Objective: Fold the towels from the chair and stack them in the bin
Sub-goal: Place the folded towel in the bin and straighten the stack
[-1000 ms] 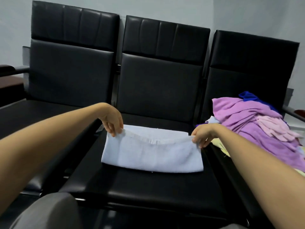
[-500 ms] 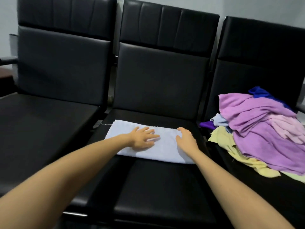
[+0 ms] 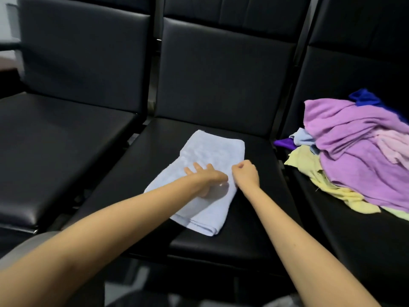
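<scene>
A pale blue towel, folded into a long strip, lies slantwise on the seat of the middle black chair. My left hand rests flat on the towel's middle with fingers spread. My right hand is at the towel's right edge with fingers curled; whether it pinches the fabric is unclear. A heap of unfolded towels, purple, pink, yellow and dark blue, sits on the right chair. No bin is in view.
The left chair seat holds nothing. Chair backs rise behind all three seats. My grey-clad knee shows at the lower left, in front of the chairs.
The towel went from a wide strip held at its far corners to lying flat under both palms, and now lies turned lengthwise away from me. The view moved closer and tilted down.
</scene>
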A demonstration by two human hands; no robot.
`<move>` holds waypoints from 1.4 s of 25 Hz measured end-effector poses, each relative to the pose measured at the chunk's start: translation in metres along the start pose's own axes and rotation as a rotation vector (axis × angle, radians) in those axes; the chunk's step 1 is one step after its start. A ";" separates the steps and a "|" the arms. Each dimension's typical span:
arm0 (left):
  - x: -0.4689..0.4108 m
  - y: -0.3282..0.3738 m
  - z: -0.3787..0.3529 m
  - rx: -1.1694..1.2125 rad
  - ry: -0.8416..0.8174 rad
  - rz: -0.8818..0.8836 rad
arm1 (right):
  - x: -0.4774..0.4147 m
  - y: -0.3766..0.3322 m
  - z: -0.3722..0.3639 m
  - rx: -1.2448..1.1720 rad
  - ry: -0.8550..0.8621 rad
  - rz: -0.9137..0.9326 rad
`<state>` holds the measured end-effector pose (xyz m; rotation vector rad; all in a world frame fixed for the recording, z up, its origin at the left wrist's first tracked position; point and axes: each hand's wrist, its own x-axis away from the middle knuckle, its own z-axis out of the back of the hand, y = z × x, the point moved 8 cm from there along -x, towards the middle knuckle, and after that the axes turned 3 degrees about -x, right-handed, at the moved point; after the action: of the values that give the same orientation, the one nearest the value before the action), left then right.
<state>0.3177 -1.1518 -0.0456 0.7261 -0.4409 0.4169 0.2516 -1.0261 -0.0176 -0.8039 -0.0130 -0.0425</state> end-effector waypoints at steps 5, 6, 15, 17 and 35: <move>0.012 -0.022 0.102 -0.066 0.432 -0.133 | -0.007 0.016 0.007 -0.059 -0.096 -0.159; 0.008 -0.032 0.111 -0.045 0.464 -0.093 | -0.006 0.018 0.006 -0.070 -0.134 -0.192; -0.038 -0.051 0.098 0.333 0.096 0.111 | 0.009 0.016 -0.002 -0.424 -0.368 -0.413; -0.036 -0.050 0.109 0.569 0.091 0.065 | 0.002 0.013 0.005 -0.641 -0.302 -0.404; -0.044 -0.067 0.116 0.212 0.159 -0.161 | -0.003 0.019 0.015 -0.142 -0.624 -0.280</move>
<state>0.2877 -1.2882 -0.0278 0.9194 -0.1884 0.3690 0.2492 -1.0023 -0.0207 -0.9262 -0.7195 -0.0558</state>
